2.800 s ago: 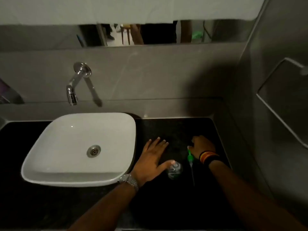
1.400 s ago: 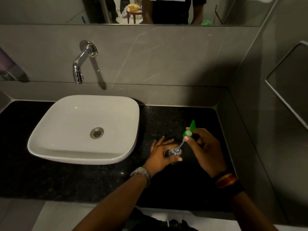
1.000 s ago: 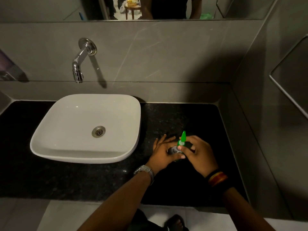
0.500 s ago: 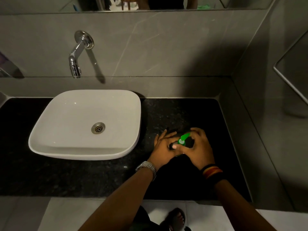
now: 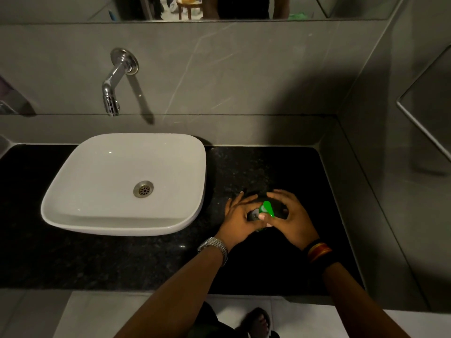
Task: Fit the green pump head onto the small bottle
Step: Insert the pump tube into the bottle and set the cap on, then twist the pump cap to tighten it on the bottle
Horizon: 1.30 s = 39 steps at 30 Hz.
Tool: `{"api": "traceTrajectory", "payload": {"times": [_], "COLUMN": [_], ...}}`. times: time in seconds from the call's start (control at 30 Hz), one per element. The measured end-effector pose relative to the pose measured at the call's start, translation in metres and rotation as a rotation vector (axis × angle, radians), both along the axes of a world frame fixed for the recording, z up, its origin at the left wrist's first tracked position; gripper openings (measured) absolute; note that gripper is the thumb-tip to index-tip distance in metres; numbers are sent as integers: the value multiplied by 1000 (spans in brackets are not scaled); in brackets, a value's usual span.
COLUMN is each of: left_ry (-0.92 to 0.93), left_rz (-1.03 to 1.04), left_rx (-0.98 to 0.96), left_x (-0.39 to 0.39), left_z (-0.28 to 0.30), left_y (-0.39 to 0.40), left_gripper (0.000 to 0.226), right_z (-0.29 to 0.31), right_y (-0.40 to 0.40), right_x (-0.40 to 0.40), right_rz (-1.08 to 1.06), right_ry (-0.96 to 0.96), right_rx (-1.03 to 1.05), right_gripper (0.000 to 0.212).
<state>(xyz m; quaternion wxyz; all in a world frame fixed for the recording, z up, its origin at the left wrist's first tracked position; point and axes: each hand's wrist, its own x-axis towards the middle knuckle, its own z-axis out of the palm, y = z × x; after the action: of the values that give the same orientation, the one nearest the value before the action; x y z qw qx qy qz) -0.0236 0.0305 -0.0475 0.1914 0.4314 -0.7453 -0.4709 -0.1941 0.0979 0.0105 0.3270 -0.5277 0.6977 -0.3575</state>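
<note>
The small bottle stands on the black counter, right of the basin, and only its neck shows between my hands. My left hand wraps around the bottle from the left. The green pump head sits on top of the bottle's neck, its nozzle pointing down and to the right. My right hand pinches the pump's collar with thumb and forefinger, the other fingers spread above it. The bottle's body is hidden by both hands and the dark.
A white basin sits on the counter to the left, under a chrome wall tap. Grey tiled walls close the counter at the back and on the right. A mirror runs along the top.
My right hand lifted the pump from the counter, fed its tube into the bottle and lowered the head onto the neck. Since half a second ago the nozzle has swung round to the lower right.
</note>
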Motion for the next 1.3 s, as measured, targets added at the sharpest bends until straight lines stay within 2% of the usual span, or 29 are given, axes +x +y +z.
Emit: {"api": "traceTrajectory", "payload": {"times": [0.07, 0.17, 0.3, 0.43, 0.5, 0.6, 0.77, 0.87, 0.97, 1.07, 1.17, 1.23, 1.3], "left_ry": [-12, -12, -37, -34, -43, -37, -24, -31, -50, -31, -41, -41, -43], "left_rz": [-6, -10, 0, 3, 12, 14, 2, 7, 7, 1, 0, -4, -3], "left_rx": [7, 12, 1, 9, 12, -4, -18, 4, -4, 4, 5, -6, -9], "left_x": [-1, -2, -2, -2, -2, -3, -1, -2, -2, -3, -1, 0, 0], "left_z": [2, 6, 9, 9, 10, 9, 8, 11, 13, 15, 13, 11, 9], "left_y": [1, 0, 0, 1, 2, 1, 2, 3, 5, 3, 2, 2, 2], "left_gripper": [59, 55, 60, 61, 59, 56, 58, 56, 59, 57, 57, 57, 57], "right_z": [1, 3, 5, 1, 0, 2, 7, 7, 6, 7, 4, 1, 1], "right_y": [1, -3, -10, -3, -1, -5, -8, -2, -1, -4, -6, -3, -2], "right_x": [-3, -1, 7, 1, -3, -1, 6, 1, -2, 4, 8, 6, 1], "right_rz": [88, 27, -100, 27, 84, 25, -95, -25, 77, -5, -113, -123, -28], "right_ry": [22, 59, 150, 51, 70, 75, 96, 0, -6, -4, 63, 0, -94], "right_rx": [4, -35, 20, -41, -63, -49, -6, -9, 0, -30, 32, 55, 48], "right_gripper": [42, 26, 41, 43, 34, 24, 38, 42, 33, 26, 40, 45, 49]}}
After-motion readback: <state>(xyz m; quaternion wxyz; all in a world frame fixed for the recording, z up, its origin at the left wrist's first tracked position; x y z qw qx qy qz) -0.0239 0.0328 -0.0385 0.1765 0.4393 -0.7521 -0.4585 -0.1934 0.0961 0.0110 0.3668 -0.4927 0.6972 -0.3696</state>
